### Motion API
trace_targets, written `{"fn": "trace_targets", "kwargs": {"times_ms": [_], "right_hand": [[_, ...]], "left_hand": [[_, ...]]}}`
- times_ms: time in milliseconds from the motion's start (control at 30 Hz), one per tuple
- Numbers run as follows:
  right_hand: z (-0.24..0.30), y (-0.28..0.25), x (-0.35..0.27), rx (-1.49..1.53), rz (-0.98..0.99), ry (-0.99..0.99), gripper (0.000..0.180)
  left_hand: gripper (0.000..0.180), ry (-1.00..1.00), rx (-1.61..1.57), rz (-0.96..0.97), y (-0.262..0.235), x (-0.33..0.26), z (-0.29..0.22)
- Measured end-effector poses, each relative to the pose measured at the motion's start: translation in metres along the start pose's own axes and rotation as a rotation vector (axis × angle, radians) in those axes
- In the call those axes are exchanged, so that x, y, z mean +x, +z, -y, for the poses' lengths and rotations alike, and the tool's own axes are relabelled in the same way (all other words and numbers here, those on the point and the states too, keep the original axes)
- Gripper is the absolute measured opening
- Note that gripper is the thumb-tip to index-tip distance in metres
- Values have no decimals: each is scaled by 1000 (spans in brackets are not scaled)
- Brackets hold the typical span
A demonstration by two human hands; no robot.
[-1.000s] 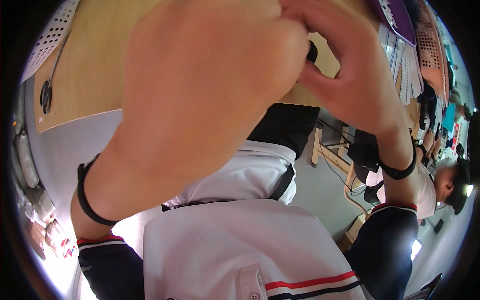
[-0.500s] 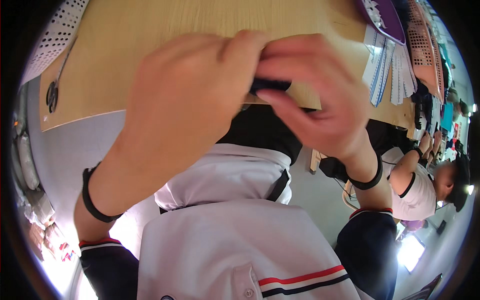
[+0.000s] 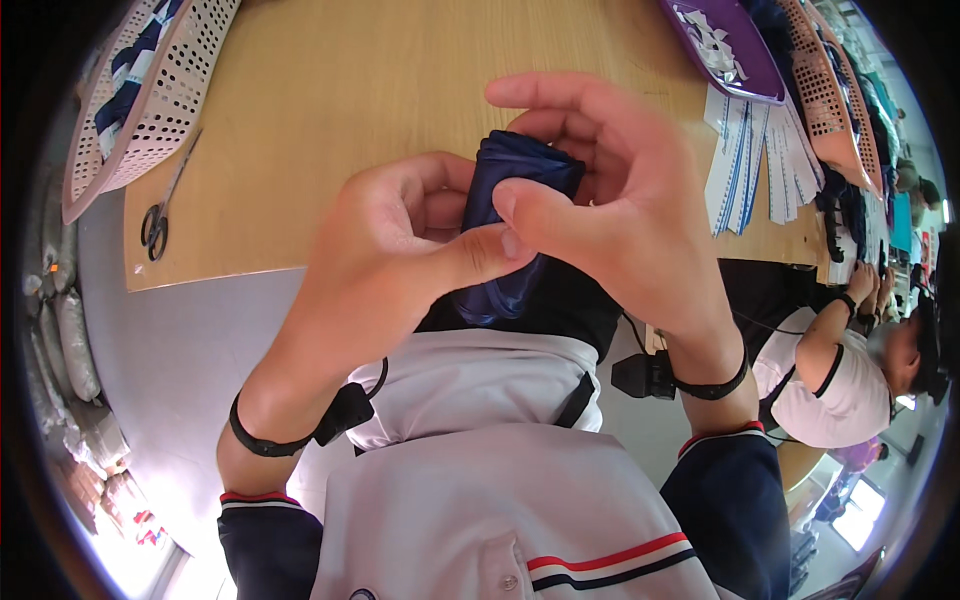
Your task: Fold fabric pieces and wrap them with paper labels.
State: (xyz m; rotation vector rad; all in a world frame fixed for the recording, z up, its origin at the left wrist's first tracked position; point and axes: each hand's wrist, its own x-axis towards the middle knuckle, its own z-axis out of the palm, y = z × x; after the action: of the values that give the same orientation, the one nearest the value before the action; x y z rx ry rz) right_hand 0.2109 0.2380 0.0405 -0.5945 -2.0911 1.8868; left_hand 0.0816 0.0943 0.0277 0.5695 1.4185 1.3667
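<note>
Navy cloth (image 3: 515, 200), pinched by left hand (image 3: 400, 260) and right hand (image 3: 610, 215), overhangs the table (image 3: 330, 110) edge.

One head-worn fisheye view looks steeply down from just above the wooden table (image 3: 380, 90), very close to it. The table's near edge crosses mid-frame; beyond it lie a basket (image 3: 150, 90) and scissors (image 3: 160, 215), below it the wearer's shirt (image 3: 480, 500).
</note>
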Motion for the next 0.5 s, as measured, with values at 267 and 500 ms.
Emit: {"fn": "trace_targets", "kwargs": {"times_ms": [267, 500], "right_hand": [[-15, -46, -33, -178, -331, -239, 48], [-62, -86, -82, -1268, -539, -71, 59]], "left_hand": [[59, 19, -180, 10, -7, 2, 16], [67, 259, -372, -62, -21, 5, 35]]}}
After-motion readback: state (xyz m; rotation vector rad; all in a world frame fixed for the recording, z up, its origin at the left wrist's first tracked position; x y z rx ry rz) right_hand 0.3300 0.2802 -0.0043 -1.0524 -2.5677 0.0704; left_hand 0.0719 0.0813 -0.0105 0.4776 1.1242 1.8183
